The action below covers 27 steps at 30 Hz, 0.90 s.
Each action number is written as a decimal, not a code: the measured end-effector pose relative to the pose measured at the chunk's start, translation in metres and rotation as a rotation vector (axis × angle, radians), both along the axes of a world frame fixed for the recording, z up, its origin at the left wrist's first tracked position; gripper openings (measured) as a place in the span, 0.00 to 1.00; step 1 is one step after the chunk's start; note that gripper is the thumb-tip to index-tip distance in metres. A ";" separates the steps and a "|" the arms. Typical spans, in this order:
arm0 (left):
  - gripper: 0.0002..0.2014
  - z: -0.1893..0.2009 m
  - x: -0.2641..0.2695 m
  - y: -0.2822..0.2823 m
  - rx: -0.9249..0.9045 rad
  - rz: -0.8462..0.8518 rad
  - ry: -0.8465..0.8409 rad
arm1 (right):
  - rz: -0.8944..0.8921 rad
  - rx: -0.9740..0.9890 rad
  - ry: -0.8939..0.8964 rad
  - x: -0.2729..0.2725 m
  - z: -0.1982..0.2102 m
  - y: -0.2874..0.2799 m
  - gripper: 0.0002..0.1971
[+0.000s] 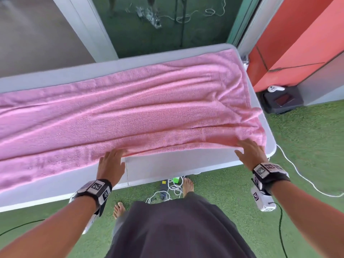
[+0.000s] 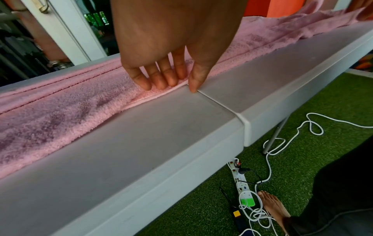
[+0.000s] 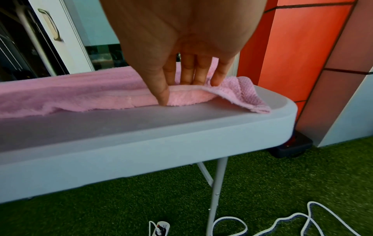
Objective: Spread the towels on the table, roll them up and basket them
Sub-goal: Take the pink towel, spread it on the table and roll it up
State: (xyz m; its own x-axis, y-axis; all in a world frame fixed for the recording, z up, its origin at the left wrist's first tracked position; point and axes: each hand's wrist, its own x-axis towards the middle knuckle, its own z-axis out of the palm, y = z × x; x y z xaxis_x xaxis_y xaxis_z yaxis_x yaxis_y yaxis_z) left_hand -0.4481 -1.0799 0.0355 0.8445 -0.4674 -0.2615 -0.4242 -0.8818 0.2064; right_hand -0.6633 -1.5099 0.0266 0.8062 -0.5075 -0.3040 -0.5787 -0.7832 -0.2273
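Dark clothing (image 1: 176,229) fills the head view at 6 o'clock, with two bare feet on green turf (image 1: 307,146) just short of the table.

Pink towel (image 1: 130,108) lies lengthwise on the white folding table (image 1: 167,168), wrinkled in long ridges. It runs off frame at 9 o'clock and stops close to the table's rounded end at 3 o'clock. A bare strip of tabletop shows along the near edge and another along the far edge.

Left hand (image 1: 111,162): fingers straight and together, tips pressing down on the towel's near hem; thumb beside the hem at the table's centre seam. Nothing is gripped.

Right hand (image 1: 249,151): at the towel's near corner toward 3 o'clock. Four fingers lie on top of the raised hem, thumb low at its front; it looks like a pinch of the hem, though the thumb may only rest on the tabletop.

Left wrist view only: power strip (image 2: 241,183) and looped white cable (image 2: 282,143) on the turf under the table, near one foot (image 2: 272,209).

Right wrist view only: the corner flap (image 3: 242,94) is folded over and lifted clear of the surface; table leg (image 3: 216,191) below.

Head view only: black case (image 1: 283,101) with a white controller on the floor past the table end at 3 o'clock; orange wall (image 1: 297,43) stands close behind.
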 end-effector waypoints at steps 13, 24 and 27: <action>0.22 0.003 -0.006 -0.048 -0.092 -0.127 -0.104 | -0.038 0.047 0.056 0.008 0.001 -0.013 0.07; 0.13 -0.003 -0.027 -0.083 0.004 -0.198 -0.104 | -0.022 0.090 0.089 0.012 0.007 -0.021 0.03; 0.11 0.000 -0.026 -0.088 -0.002 -0.174 -0.114 | 0.024 0.116 0.076 0.009 0.006 -0.023 0.05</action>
